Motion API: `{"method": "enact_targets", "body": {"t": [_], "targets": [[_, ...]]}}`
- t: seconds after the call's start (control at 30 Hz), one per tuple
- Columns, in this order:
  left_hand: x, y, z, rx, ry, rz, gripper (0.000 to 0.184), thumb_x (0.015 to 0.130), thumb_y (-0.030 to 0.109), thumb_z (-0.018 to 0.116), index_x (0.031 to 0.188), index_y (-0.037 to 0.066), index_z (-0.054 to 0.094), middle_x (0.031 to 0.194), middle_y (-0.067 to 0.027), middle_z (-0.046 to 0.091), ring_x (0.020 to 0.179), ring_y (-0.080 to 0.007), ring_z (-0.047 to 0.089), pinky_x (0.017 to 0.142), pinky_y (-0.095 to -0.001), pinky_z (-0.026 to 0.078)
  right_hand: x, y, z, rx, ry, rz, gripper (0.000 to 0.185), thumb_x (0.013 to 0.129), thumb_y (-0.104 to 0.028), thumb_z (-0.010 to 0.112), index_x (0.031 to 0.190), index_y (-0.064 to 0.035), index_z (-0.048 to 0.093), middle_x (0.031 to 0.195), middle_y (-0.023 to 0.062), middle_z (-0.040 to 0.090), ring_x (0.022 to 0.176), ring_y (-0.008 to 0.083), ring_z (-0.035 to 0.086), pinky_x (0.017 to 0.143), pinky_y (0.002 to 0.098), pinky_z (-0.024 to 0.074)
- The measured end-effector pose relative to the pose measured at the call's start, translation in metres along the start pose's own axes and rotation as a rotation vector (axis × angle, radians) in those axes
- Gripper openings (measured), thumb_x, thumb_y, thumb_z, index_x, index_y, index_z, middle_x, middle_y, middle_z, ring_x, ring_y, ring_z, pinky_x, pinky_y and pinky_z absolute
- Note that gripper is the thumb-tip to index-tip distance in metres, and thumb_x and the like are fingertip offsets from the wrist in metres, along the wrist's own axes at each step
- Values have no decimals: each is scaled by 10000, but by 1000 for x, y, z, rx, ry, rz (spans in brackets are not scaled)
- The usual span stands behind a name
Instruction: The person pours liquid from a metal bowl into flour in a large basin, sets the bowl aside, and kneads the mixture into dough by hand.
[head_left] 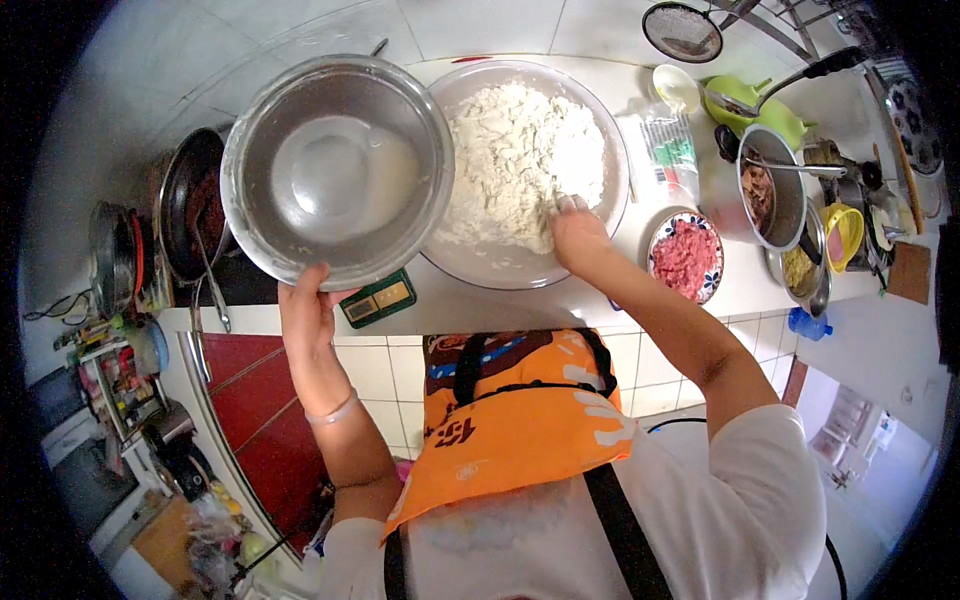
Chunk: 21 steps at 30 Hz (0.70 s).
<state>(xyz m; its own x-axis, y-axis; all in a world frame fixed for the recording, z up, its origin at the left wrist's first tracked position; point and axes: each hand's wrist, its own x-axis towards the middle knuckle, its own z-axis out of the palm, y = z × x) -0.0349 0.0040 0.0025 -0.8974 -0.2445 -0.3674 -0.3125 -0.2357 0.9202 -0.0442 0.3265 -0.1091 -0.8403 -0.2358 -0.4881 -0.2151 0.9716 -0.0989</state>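
Our left hand (310, 308) clamps the metal bowl (262, 120) by its rim, beside the wide bowl (495, 270) holding the flour (515, 150). We steady it while our right hand (580, 238) works evenly down; we cannot tell whether its buried fingertips meet.

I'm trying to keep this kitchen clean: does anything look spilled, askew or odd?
Nothing clearly stands out. Whitish smears mark the metal bowl, but the left hand holds it, and the flour appears contained in the large bowl.
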Motion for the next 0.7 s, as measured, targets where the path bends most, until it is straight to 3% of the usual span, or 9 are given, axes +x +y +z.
{"method": "enact_targets", "body": {"t": [0.07, 0.13, 0.27, 0.37, 0.43, 0.47, 0.53, 0.67, 0.7], "targets": [[2, -1, -3, -1, 5, -18, 398, 766, -13, 449, 1129, -145, 354, 1029, -235, 522, 817, -306, 613, 622, -367, 584, 9, -6, 3, 21, -38, 94, 280, 752, -97, 526, 1016, -20, 577, 1159, 172, 493, 1138, 273, 446, 915, 367, 405], [0, 0, -4, -1, 13, -33, 399, 765, -15, 449, 1131, -141, 352, 1029, -236, 521, 817, -305, 613, 627, -365, 585, 36, -18, 26, 163, 31, 91, 250, 706, -86, 548, 921, 38, 571, 925, 209, 576, 873, 337, 574, 770, 413, 455], [-1, 2, -7, 23, 45, -13, 408, 760, -14, 456, 1134, -135, 347, 1030, -242, 517, 822, -305, 611, 625, -362, 583, 68, -46, 34, 419, 159, 196, 282, 707, -92, 559, 947, 56, 542, 928, 215, 574, 875, 348, 569, 761, 432, 461], [-1, 3, -7, 12, 24, -10, 416, 756, -14, 456, 1137, -136, 340, 1034, -245, 512, 821, -307, 610, 626, -360, 583, 78, -62, 14, 497, 251, 14, 315, 718, -83, 561, 1015, 18, 530, 948, 217, 570, 890, 364, 561, 779, 431, 461], [-2, 4, -8, 18, 17, -11, 421, 753, -15, 456, 1138, -138, 337, 1036, -247, 509, 819, -309, 610, 626, -359, 584, 89, -80, -7, 411, 293, -54, 348, 718, -198, 615, 999, 1, 571, 1072, 174, 533, 1028, 323, 491, 859, 394, 425], [-2, 4, -9, 25, 24, -12, 425, 753, -16, 453, 1142, -138, 333, 1039, -247, 508, 818, -311, 610, 623, -359, 585, 99, -84, -11, 417, 294, -49, 348, 718, -198, 615, 999, 1, 571, 1072, 174, 533, 1028, 323, 491, 859, 394, 425], [-2, 5, -6, 30, 19, -13, 429, 752, -17, 450, 1146, -138, 330, 1042, -246, 506, 817, -313, 609, 621, -359, 585, 118, -83, -11, 80, 343, -123, 401, 726, -228, 581, 1093, -69, 552, 958, 150, 599, 909, 318, 571, 783, 448, 451], [-4, 5, -4, 3, 12, -16, 434, 752, -15, 446, 1150, -142, 326, 1042, -245, 507, 827, -318, 608, 613, -363, 585, 119, -85, 6, 56, 136, -99, 409, 723, -305, 584, 1084, -113, 575, 966, 124, 605, 950, 293, 556, 785, 456, 436], [-4, 6, -4, 3, 9, -5, 434, 752, -14, 445, 1149, -144, 325, 1042, -247, 507, 832, -320, 607, 613, -362, 585, 109, -84, 8, 70, 82, -138, 421, 721, -324, 592, 1094, -128, 578, 1032, 115, 573, 1020, 290, 503, 832, 455, 407]]}}
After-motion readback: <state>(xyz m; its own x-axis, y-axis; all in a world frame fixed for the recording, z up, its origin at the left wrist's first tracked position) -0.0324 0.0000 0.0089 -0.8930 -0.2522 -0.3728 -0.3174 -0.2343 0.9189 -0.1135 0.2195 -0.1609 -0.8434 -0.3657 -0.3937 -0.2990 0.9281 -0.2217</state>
